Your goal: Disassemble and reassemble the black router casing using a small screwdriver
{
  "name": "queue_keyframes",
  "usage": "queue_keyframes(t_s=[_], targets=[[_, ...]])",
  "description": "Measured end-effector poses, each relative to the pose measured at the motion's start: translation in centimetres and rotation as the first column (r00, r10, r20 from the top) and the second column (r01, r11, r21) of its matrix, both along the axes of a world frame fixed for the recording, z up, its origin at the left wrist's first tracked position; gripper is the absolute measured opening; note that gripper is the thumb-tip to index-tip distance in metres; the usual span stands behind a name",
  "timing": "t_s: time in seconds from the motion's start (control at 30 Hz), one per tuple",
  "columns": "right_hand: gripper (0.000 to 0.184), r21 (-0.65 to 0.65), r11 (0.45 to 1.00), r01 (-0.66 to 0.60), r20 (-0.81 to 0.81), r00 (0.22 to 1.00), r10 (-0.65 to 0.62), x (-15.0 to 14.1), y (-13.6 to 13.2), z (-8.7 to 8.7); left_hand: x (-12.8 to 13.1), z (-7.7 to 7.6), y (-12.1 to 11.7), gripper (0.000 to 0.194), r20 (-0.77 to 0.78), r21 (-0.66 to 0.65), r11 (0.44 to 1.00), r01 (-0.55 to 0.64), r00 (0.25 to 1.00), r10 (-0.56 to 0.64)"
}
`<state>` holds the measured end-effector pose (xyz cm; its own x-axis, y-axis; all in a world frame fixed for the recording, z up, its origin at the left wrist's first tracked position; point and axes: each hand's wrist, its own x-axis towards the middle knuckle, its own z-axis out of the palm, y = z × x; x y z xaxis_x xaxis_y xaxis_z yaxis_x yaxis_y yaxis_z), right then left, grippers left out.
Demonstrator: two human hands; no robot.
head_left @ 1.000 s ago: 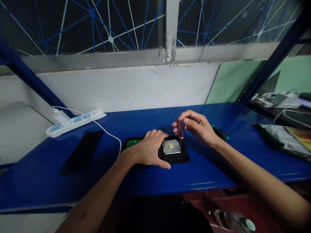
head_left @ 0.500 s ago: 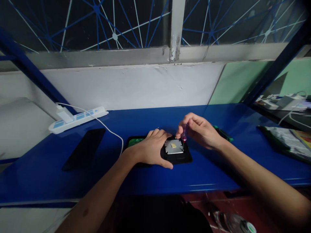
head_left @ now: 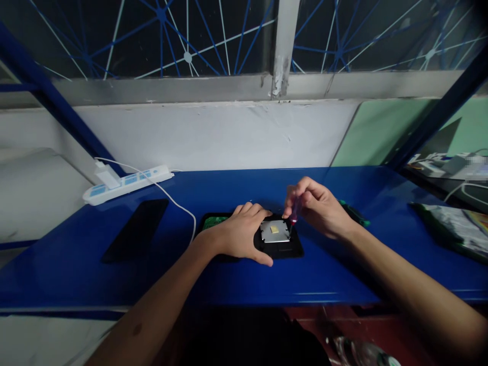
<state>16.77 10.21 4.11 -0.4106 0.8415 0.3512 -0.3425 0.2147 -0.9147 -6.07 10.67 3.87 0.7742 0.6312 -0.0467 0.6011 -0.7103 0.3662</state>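
Observation:
A black device casing (head_left: 293,249) lies on the blue table, with a green circuit board (head_left: 214,221) showing at its left end. My left hand (head_left: 244,231) rests across the casing's middle, fingers stretched and thumb apart, covering part of it. Right of that hand, a silver metal plate (head_left: 269,237) with a small yellowish square pad (head_left: 274,230) sits in the casing. My right hand (head_left: 320,206) grips a screwdriver (head_left: 295,209) with a see-through purplish handle and red collar. Its shaft points down at the plate's right edge; whether the tip touches a screw is too small to tell.
A white power strip (head_left: 129,184) with a plug and white cable (head_left: 175,202) stands at the back left. Nearer lies a dark flat slab (head_left: 135,231). Behind my right hand is a dark green tool (head_left: 354,213). A plastic packet (head_left: 450,229) lies at the right; a bottle (head_left: 362,351) is below the table.
The whole view has shifted, so things appear farther right. My left hand stays on the casing. My right hand keeps the screwdriver at the plate's right edge, its fingers slightly changed in pose.

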Motion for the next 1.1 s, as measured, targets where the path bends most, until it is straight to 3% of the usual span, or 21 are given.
queue_keyframes(t_s=[0.27,0.43,0.67,0.9,1.1], targets=[[0.028,-0.050,0.997,-0.059,0.002,0.998,0.059,-0.69,-0.26,-0.12,-0.19,-0.48,0.24,0.091,0.015,0.030,1.000,0.001,1.000,-0.001],[0.040,-0.100,0.994,-0.048,-0.099,0.994,0.038,-0.44,-0.12,0.09,-0.14,-0.30,0.12,0.098,-0.004,0.017,1.000,0.009,1.000,-0.009],[0.030,-0.075,0.997,-0.001,-0.007,1.000,0.000,-0.21,-0.23,-0.05,-0.14,-0.48,0.18,0.098,-0.014,0.035,0.999,0.011,1.000,-0.010],[0.023,-0.062,0.998,-0.034,-0.034,0.999,0.032,-0.51,-0.28,-0.22,-0.17,-0.72,0.37,0.097,-0.005,0.037,0.999,0.020,1.000,-0.019],[0.044,-0.045,0.999,-0.001,-0.061,0.998,-0.001,-0.58,-0.30,0.09,-0.21,-0.38,0.24,0.098,-0.018,-0.003,1.000,0.004,1.000,-0.004]])
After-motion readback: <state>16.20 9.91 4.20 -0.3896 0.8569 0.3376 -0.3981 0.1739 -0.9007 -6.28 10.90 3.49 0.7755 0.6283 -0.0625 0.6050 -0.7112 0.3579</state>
